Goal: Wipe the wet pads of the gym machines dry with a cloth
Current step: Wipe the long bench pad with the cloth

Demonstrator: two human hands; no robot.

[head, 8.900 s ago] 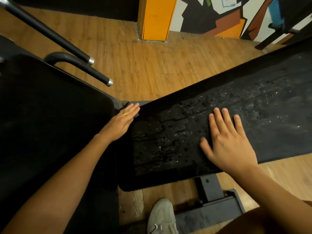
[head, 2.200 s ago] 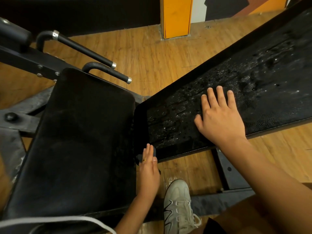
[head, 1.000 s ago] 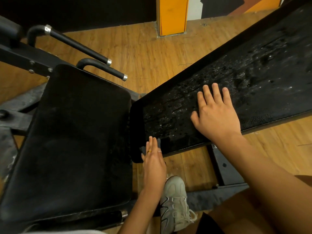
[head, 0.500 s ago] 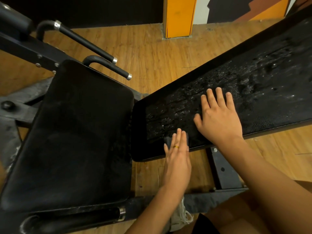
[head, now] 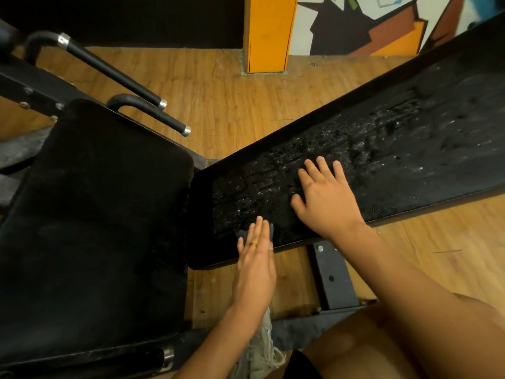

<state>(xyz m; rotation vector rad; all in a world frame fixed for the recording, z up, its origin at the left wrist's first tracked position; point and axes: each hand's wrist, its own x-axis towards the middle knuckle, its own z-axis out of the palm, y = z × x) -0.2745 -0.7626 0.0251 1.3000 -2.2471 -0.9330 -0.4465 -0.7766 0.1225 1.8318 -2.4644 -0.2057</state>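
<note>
Seat pad (head: 93, 214) lies left — long pad (head: 396, 160) right.

Long pad (head: 382, 160): black leather-like cover, rough and cracked, glistening with droplets.
Seat pad (head: 95, 214): matt black, smooth.
Cloth (head: 242, 233): dark grey fabric.
Handles (head: 153, 116): matt black grips, shiny metal end caps.
Floor (head: 232, 105): wood-grain planks, light sheen.

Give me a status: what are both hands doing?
Left hand flat, pressing cloth on near edge of long pad. Right hand flat on it. Water beads on pad; nothing blocking.
</note>
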